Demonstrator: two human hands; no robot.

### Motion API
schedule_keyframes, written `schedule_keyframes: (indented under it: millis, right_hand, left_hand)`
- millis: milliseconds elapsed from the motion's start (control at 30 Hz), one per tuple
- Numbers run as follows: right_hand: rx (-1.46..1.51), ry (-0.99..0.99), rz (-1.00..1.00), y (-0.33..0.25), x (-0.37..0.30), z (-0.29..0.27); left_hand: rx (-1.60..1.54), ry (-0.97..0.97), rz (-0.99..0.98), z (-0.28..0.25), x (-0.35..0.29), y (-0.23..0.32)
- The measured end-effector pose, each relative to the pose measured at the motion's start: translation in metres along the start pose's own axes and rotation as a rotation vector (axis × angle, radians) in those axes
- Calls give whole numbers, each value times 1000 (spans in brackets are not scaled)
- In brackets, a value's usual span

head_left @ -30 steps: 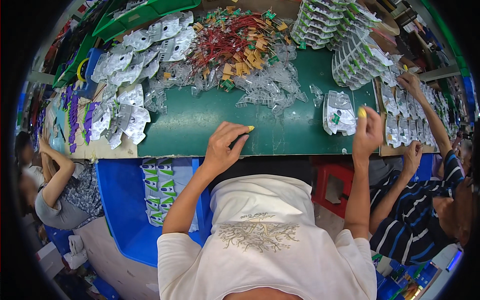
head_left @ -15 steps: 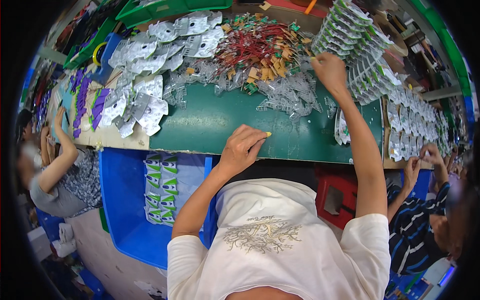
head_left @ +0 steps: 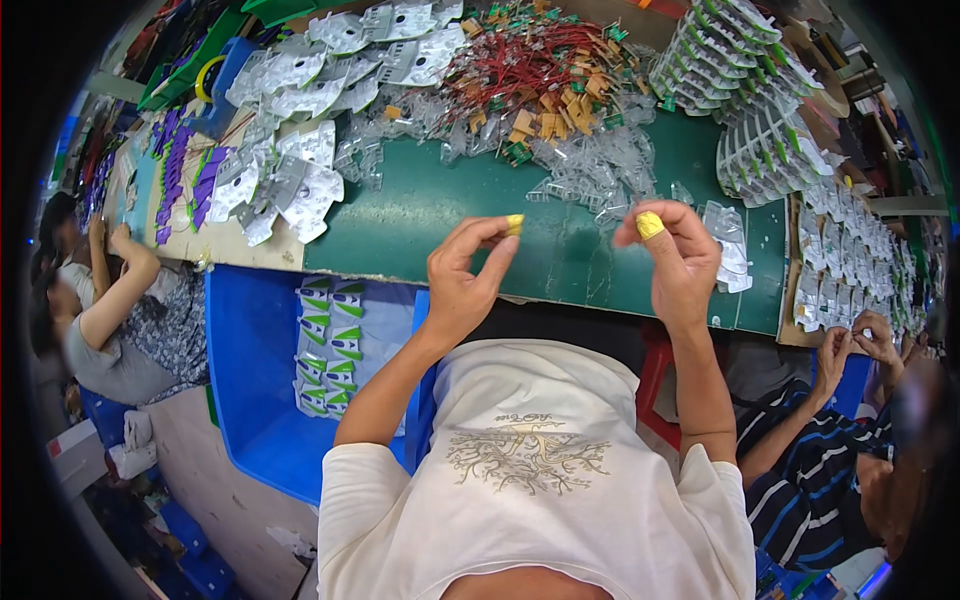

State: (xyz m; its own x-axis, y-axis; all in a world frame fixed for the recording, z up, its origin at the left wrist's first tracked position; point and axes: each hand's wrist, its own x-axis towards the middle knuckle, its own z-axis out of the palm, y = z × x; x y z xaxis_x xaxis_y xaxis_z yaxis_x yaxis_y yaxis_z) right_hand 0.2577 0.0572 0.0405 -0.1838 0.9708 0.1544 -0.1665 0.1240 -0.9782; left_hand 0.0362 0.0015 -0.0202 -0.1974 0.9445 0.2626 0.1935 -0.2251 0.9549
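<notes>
My left hand (head_left: pixel 468 275) is over the front part of the green work surface (head_left: pixel 425 220). Its yellow-wrapped index fingertip and thumb are apart, with nothing visible between them. To its right, my right hand (head_left: pixel 685 262) is raised with the fingers curled toward a thumb wrapped in yellow. The hidden fingertips conceal whatever they may pinch. A silvery moulded part (head_left: pixel 727 245) lies just beyond the right hand. Small clear plastic pieces (head_left: pixel 600 165) are heaped in front of both hands, below a pile of red wires (head_left: pixel 520 62) with green and tan connectors.
Silvery shells (head_left: pixel 305 180) overlap at the left; green-edged parts (head_left: pixel 765 150) stand stacked at the right. A blue bin (head_left: pixel 245 400) below the table's left side holds green-and-white pieces (head_left: pixel 330 345). A red stool (head_left: pixel 657 385) is under the table. Other people work at both sides.
My right hand has come back from beside the stacked parts to the front, near my left hand. The left hand has lifted slightly, its thumb and index finger now apart. The view has shifted.
</notes>
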Motion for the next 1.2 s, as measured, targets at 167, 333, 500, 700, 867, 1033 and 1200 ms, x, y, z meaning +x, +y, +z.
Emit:
schedule_keyframes:
  millis: [167,333,500,700,867,1033,1200]
  right_hand:
    - [254,-61,312,6,-21,9]
    - [102,-108,260,5,-31,8]
    - [-100,-91,285,2,-32,17]
    - [-330,-83,42,11,-27,29]
    - [-562,-209,-118,5,-26,33]
    - [-493,-309,-19,28,-19,34]
    - [-260,-539,241,41,-4,50]
  left_hand:
    - [-545,-207,-269,18,7,38]
    - [-444,-253,-217,25,8,36]
    - [-416,-232,-207,25,9,33]
    - [-379,-200,-261,21,1,23]
    - [-374,-175,-179,21,-10,17]
    - [-532,-256,-466,-6,-14,7]
    - [-1084,-398,-929,-39,-14,-8]
